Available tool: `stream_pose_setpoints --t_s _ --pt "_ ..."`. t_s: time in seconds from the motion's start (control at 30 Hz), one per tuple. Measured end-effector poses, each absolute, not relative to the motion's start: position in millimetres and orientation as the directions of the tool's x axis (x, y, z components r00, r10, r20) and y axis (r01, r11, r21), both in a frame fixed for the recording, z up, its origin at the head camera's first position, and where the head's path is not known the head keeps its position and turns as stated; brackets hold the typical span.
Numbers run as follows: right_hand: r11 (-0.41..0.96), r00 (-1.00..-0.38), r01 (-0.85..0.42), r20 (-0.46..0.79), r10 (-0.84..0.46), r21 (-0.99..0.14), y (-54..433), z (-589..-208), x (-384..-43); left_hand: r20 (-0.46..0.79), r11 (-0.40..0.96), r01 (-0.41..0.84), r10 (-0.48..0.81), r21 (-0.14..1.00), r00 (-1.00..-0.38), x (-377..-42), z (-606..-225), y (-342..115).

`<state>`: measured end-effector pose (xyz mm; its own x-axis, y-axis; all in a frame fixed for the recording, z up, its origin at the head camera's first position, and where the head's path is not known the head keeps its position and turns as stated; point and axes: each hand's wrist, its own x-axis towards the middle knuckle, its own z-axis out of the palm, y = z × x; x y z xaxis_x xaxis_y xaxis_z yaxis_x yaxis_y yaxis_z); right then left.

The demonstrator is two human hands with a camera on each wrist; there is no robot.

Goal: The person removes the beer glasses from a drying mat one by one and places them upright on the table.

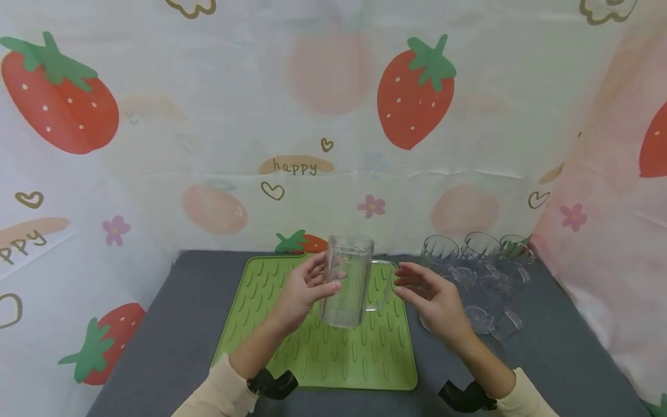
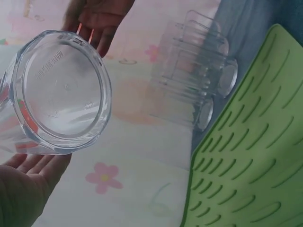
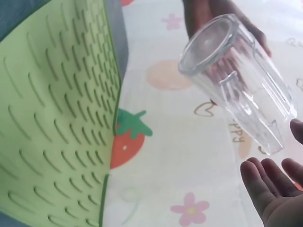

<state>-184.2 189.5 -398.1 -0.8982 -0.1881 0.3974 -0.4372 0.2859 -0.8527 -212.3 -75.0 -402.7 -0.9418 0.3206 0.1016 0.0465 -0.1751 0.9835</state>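
A clear faceted mug [image 1: 346,286] is held upright above the green mat [image 1: 375,362], its handle [image 1: 388,284] turned to the right. My left hand [image 1: 304,289] grips the mug's body from the left side, thumb across the front. Seen from the left wrist, the mug's round base [image 2: 66,90] faces the camera, with faint raised lettering on it. My right hand [image 1: 435,301] is beside the handle with loosely bent fingers. The right wrist view shows a small gap between the right fingertips [image 3: 251,175] and the handle, and nothing in that hand.
Several clear mugs [image 1: 482,272] stand close together at the back right of the grey tabletop [image 1: 172,330], partly behind my right hand. The green mat has raised ridges. A patterned cloth backdrop [image 1: 333,208] rises directly behind the table and along both sides.
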Motion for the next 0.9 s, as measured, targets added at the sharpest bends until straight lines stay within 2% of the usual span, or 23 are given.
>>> stream_pose_setpoints --t_s 0.23,0.53,0.7,0.9 --pt "0.045 -0.955 -0.239 0.226 -0.190 -0.970 190.4 -400.6 -188.6 0.170 -0.204 0.114 0.287 0.972 -0.943 -205.4 -411.4 -72.8" --pt "-0.191 -0.953 -0.113 0.161 -0.256 -0.975 188.0 -408.9 -193.0 0.260 -0.177 0.215 0.291 0.960 -0.921 -199.7 -421.5 -71.5" --pt "-0.211 -0.950 -0.111 0.166 -0.264 -0.971 184.7 -412.0 -193.5 0.278 -0.187 0.233 0.276 0.954 -0.920 -198.2 -425.2 -72.1" --pt "-0.171 -0.957 -0.121 0.161 -0.243 -0.978 181.7 -412.2 -193.9 0.284 -0.168 0.245 0.275 0.955 -0.919 -196.2 -426.6 -73.6"
